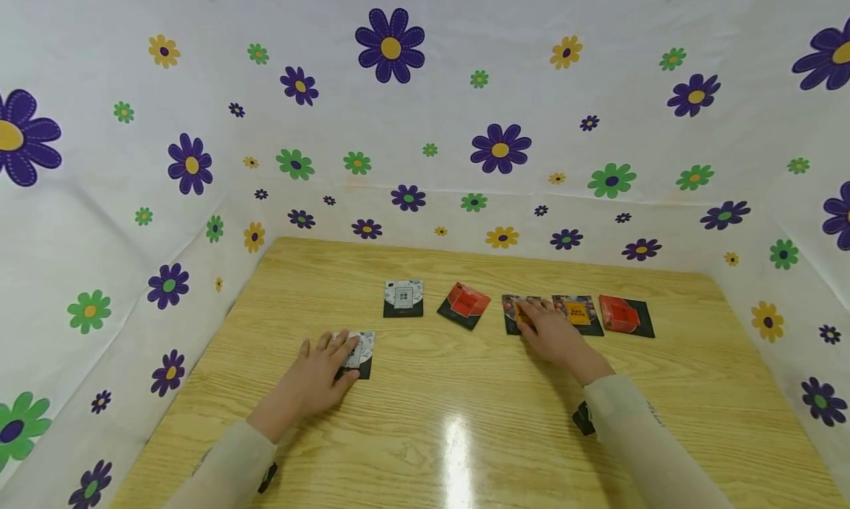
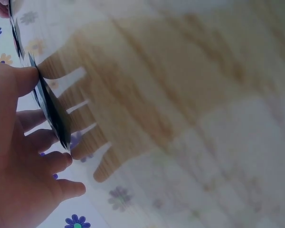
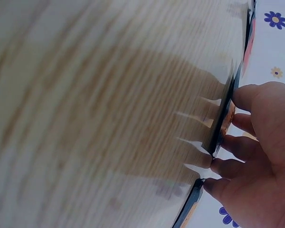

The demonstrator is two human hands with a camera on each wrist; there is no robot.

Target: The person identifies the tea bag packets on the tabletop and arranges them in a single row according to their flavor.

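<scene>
My left hand (image 1: 317,380) lies with spread fingers over a white-and-black flat square packet (image 1: 364,350) at the left of the table. In the left wrist view its thumb and fingertips touch the packet (image 2: 54,111) from above. Farther right, my right hand (image 1: 554,336) rests its extended fingers on a dark square packet (image 1: 510,319) with an orange label, partly covered by them. A matching orange-labelled packet (image 1: 584,316) lies right beside that hand. The right wrist view shows the fingertips along the edge of the packet (image 3: 223,118).
Between the hands, toward the back, lie another white-and-black packet (image 1: 403,299) and a tilted red-and-black packet (image 1: 464,305). A second red-and-black packet (image 1: 626,317) ends the row on the right. White flower-print cloth (image 1: 425,111) walls the wooden table (image 1: 425,435) at the back and sides.
</scene>
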